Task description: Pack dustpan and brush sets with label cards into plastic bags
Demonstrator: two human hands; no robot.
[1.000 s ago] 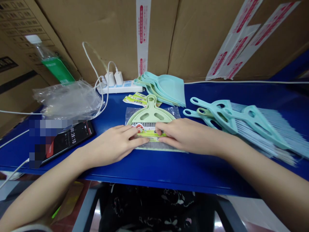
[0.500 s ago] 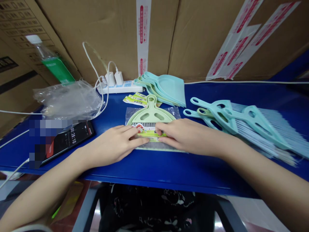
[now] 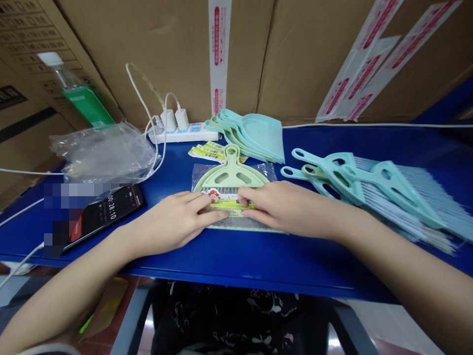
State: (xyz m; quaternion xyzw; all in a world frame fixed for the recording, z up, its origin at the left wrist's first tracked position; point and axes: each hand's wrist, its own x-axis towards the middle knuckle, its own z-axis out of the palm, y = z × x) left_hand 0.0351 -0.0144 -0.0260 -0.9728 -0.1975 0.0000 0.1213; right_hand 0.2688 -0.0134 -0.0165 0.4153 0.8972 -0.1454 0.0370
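A pale green dustpan and brush set [image 3: 232, 170] lies on a clear plastic bag [image 3: 199, 171], its handle pointing away from me; I cannot tell whether the set is inside the bag. Across its dark bristles lies a yellow-green and white label card [image 3: 225, 199] with a red mushroom-house picture. My left hand [image 3: 183, 217] closes its thumb and fingers at the card's left end. At the other end, my right hand [image 3: 281, 207] pinches the card with fingers curled. Both hands rest low over the set and cover parts of the dustpan's sides.
Stacked dustpans [image 3: 262, 133] sit behind, beside more label cards [image 3: 207, 152]. Several blue and green brushes [image 3: 369, 182] lie to the right. On the left are a phone [image 3: 107, 217], plastic bags [image 3: 107, 153], a bottle [image 3: 84, 101] and a power strip [image 3: 195, 132] with cables.
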